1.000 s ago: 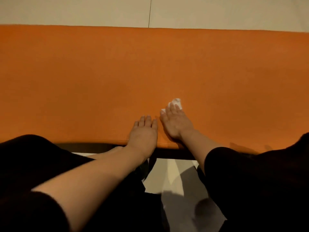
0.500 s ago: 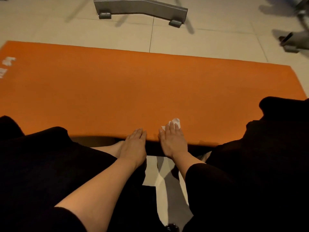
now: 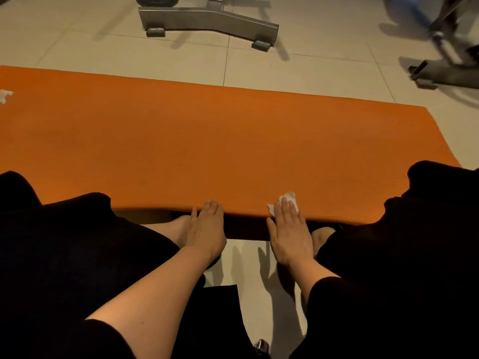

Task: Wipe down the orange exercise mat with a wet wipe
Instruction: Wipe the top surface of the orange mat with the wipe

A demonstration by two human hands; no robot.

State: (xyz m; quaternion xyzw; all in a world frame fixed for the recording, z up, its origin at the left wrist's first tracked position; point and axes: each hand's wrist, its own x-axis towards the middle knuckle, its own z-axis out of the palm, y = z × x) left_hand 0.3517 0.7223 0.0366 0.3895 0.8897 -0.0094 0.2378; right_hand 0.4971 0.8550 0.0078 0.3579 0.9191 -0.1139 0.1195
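Lying flat at lower centre of the frame, the left hand rests its straight fingers on the near edge of the orange mat, holding nothing. Right of it, the right hand presses the white wet wipe onto the same edge, fingers extended together over it. The mat spans the frame's middle on the tiled floor.

I see the mat as matt orange foam with a fine, slightly rough grain. The wipe at its near edge looks like thin white crumpled cloth. The floor is smooth pale tile, and the frame is dull grey metal.
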